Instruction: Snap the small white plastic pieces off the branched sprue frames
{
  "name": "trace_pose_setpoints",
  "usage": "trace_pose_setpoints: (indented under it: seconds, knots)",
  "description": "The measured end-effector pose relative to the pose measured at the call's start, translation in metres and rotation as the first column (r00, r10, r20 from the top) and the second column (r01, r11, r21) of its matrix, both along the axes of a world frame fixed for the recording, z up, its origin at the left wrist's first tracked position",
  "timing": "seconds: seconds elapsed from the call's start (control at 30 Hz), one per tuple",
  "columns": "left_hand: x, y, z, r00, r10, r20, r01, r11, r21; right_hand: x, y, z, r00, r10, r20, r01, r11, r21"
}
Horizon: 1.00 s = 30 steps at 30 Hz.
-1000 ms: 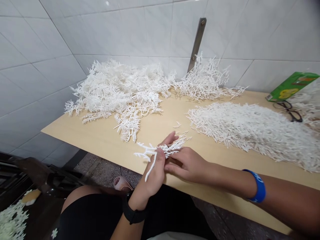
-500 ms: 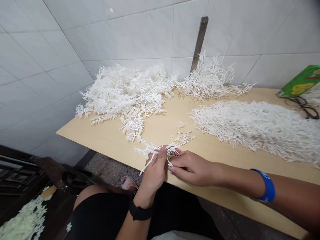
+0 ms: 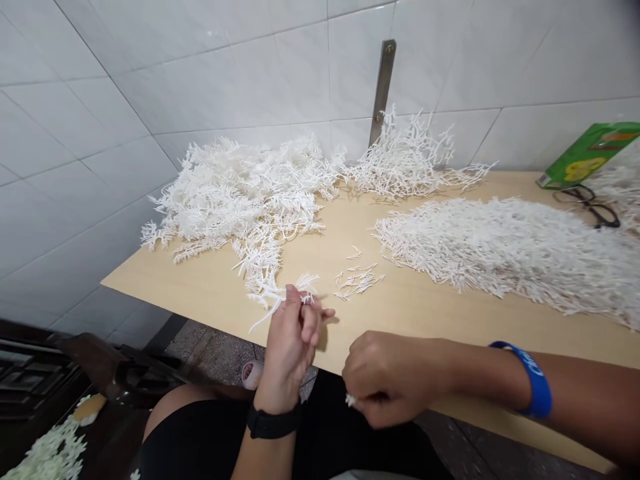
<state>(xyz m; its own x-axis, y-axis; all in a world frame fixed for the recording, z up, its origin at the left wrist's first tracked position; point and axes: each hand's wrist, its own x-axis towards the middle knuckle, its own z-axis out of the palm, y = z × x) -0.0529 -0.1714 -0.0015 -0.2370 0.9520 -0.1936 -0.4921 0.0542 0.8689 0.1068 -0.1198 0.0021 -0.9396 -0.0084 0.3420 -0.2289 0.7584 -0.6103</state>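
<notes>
White branching sprigs are pinched between the thumb and fingers of my left hand, over the table's front edge. My right hand is closed at the front edge, to the right of the left one, and a small white piece pokes out at its fingertips. Several thin white bits lie on the table between the hands and the piles. A large heap of white branched sprigs spreads at the back left, its tail reaching toward my left hand.
A smaller white heap stands by a metal bracket on the tiled wall. On the right lie a long pile of white pieces, black glasses and a green box. Pale pieces sit at lower left.
My right hand has come away from the sprigs in my left hand, moving down toward me with a small white piece. The view has shifted slightly.
</notes>
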Motion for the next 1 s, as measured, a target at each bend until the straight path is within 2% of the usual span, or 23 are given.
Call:
trace_pose_setpoints:
  seconds: [0.03, 0.07, 0.17, 0.27, 0.33, 0.4, 0.47, 0.57, 0.63, 0.67, 0.77, 0.83, 0.93, 1.0]
  knots:
    - [0.0, 0.001, 0.001, 1.0, -0.02, 0.017, 0.02, 1.0, 0.006, 0.001, 0.0, 0.001, 0.999, 0.014, -0.031, -0.014, 1.0, 0.014]
    - [0.0, 0.001, 0.002, 0.999, -0.043, 0.016, 0.043, 0.999, 0.008, 0.002, 0.002, 0.001, 0.997, -0.022, -0.079, 0.025, 0.999, 0.035]
    - [0.002, 0.002, 0.002, 0.995, -0.096, 0.036, 0.095, 0.995, 0.019, 0.004, 0.014, 0.001, 0.93, -0.279, -0.239, 0.301, 0.952, 0.061]
    - [0.002, 0.003, 0.002, 0.99, -0.11, 0.088, 0.104, 0.992, 0.071, 0.007, 0.03, 0.0, 0.781, -0.57, -0.255, 0.59, 0.807, 0.001]
    - [0.0, 0.004, 0.002, 0.99, -0.113, 0.084, 0.106, 0.991, 0.083, 0.009, 0.039, -0.001, 0.689, -0.701, -0.186, 0.713, 0.701, -0.003]
    - [-0.001, 0.004, 0.002, 0.993, -0.102, 0.062, 0.097, 0.992, 0.078, 0.011, 0.044, -0.001, 0.634, -0.766, -0.105, 0.771, 0.636, 0.02]
    - [-0.001, 0.003, 0.002, 0.995, -0.096, 0.036, 0.093, 0.992, 0.084, 0.012, 0.047, -0.001, 0.599, -0.799, -0.053, 0.801, 0.598, 0.03]
    - [-0.002, 0.001, 0.002, 0.992, -0.124, 0.009, 0.123, 0.988, 0.094, 0.012, 0.045, -0.001, 0.575, -0.817, -0.034, 0.818, 0.574, 0.03]
    - [-0.002, 0.0, 0.003, 0.989, -0.151, 0.012, 0.149, 0.985, 0.083, 0.011, 0.041, 0.001, 0.59, -0.806, -0.045, 0.808, 0.589, 0.02]
    - [-0.002, 0.0, 0.003, 0.986, -0.167, 0.02, 0.165, 0.983, 0.076, 0.01, 0.039, 0.002, 0.622, -0.781, -0.049, 0.783, 0.622, 0.008]
    - [-0.003, 0.0, 0.004, 0.976, -0.216, 0.027, 0.214, 0.975, 0.059, 0.008, 0.03, 0.005, 0.771, -0.634, -0.069, 0.634, 0.773, -0.015]
    - [-0.004, 0.0, 0.004, 0.97, -0.244, -0.01, 0.244, 0.968, 0.054, 0.006, 0.024, 0.005, 0.838, -0.54, -0.082, 0.543, 0.839, 0.03]
    - [-0.005, 0.0, 0.003, 0.95, -0.296, -0.099, 0.302, 0.952, 0.05, 0.003, 0.02, 0.001, 0.865, -0.499, -0.051, 0.501, 0.86, 0.1]
    - [-0.005, -0.001, 0.002, 0.945, -0.301, -0.131, 0.311, 0.948, 0.064, 0.001, 0.02, -0.002, 0.876, -0.483, -0.008, 0.482, 0.872, 0.083]
